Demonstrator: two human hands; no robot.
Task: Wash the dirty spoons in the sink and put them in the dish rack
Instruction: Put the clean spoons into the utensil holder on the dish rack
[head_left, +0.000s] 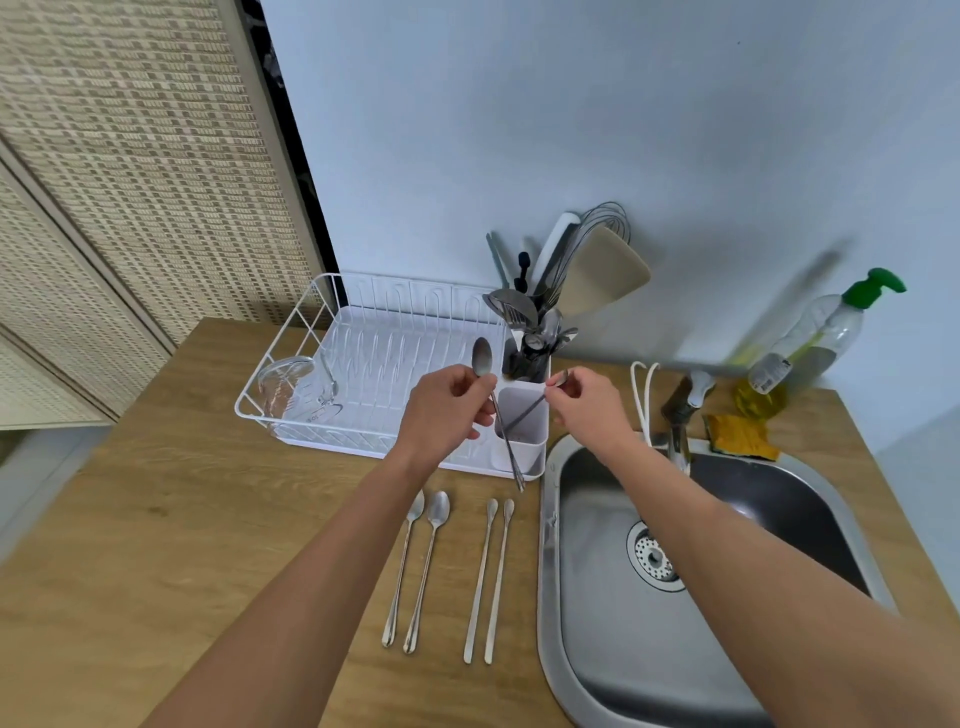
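The left hand (448, 402) is pinching a long, slim steel spoon (483, 357) partway up its handle, the oval bowl standing above the fingers and the thin shaft slanting down and right past the near rim of the white plastic cutlery caddy (527, 441). The right hand (582, 402) is gripping a second slender spoon (524, 413) by its upper end between thumb and fingertips, and its shaft is angling down and left into the near compartment of that caddy, which is sitting at the right end of the dish rack (291, 338).

The dish rack is a white coated-wire frame over a ridged white tray, resting on a wood-grain countertop (182, 509). A clear glass measuring jug (298, 389) is lying on its side in the rack's left corner. The caddy's far compartment is bristling with utensils (550, 306): shiny metal cutlery, a wire whisk and a flat beige spatula.

Four more long-handled metal spoons (452, 571) are lying on the countertop near the rack, roughly parallel, in two pairs just left of the sink (582, 649). The sink is a rounded stainless steel basin with a perforated drain strainer (653, 556), and looks dry. At its far edge a faucet (680, 410) is standing, with a worn yellow-orange sponge (743, 434) to the right and a clear pump bottle (815, 332) with a green top beyond it.
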